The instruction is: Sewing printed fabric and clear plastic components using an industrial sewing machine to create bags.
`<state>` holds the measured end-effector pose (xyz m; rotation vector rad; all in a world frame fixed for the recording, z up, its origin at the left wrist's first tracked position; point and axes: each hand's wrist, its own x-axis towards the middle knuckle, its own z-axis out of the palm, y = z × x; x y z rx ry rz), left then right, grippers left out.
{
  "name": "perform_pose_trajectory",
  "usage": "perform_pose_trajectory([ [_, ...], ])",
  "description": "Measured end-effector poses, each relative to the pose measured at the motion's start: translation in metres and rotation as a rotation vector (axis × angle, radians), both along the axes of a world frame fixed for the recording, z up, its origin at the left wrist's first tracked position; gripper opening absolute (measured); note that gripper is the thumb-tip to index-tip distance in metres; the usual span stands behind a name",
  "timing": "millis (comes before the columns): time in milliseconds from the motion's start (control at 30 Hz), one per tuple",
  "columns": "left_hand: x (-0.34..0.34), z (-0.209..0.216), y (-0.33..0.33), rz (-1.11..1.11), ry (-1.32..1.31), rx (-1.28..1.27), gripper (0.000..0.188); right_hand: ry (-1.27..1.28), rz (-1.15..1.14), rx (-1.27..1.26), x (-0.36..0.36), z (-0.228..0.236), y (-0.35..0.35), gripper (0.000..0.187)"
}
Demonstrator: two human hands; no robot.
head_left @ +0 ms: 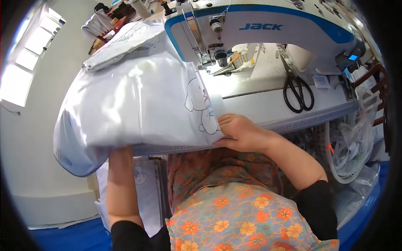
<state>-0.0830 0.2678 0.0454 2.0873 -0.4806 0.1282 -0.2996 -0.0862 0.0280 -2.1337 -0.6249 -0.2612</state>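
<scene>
A large sheet of glossy white fabric [125, 100] with line-drawn cartoon figures covers the left part of the sewing table. My right hand [239, 131] pinches its right edge, just beside a printed figure and in front of the needle area. The left forearm reaches up beneath the fabric's near edge, so my left hand and its fingers are hidden under the cloth. Behind the fabric stands a white and blue sewing machine [268, 29]. Its presser foot and needle area [222, 67] lie beyond the right hand, and the fabric's edge runs close to them.
Black-handled scissors [298, 94] lie on the table to the right, near a small white packet [321, 81]. A ruler strip [289, 124] runs along the table's front edge. Below right hangs a white basket [335, 163] with plastic bags. Folded printed fabric [146, 188] sits under the table at left.
</scene>
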Motion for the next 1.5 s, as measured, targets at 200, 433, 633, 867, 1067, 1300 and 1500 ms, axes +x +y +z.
perform_pose_trajectory([
  [200, -0.051, 0.025, -0.058, -0.543, 0.082, 1.354, 0.043, 0.502, -0.239, 0.29, -0.008, -0.002, 0.016, 0.026],
  [433, -0.209, 0.092, -0.113, -0.761, -0.203, 0.583, 0.031, -0.133, -0.015, 0.028, -0.034, -0.02, 0.029, 0.017],
  [633, -0.11, 0.069, -0.192, -0.194, -0.4, 0.618, 0.051, -0.11, -0.117, 0.025, -0.03, -0.024, 0.031, 0.006],
  [867, -0.034, 0.045, -0.214, -0.124, -0.202, 0.539, 0.045, -0.004, -0.177, 0.055, -0.008, -0.017, 0.014, 0.009],
  [1067, 0.078, 0.015, -0.233, -0.053, -0.041, 0.386, 0.035, 0.036, -0.236, 0.022, 0.016, -0.017, 0.004, 0.015],
  [1300, 0.054, 0.084, -0.184, 0.109, 0.216, -0.893, 0.025, -0.025, -0.257, 0.049, 0.03, -0.016, 0.003, 0.016],
  [1500, -0.19, 0.05, 0.019, -0.429, 0.226, -1.17, 0.047, -0.223, -0.213, -0.121, 0.019, -0.02, 0.01, 0.03],
])
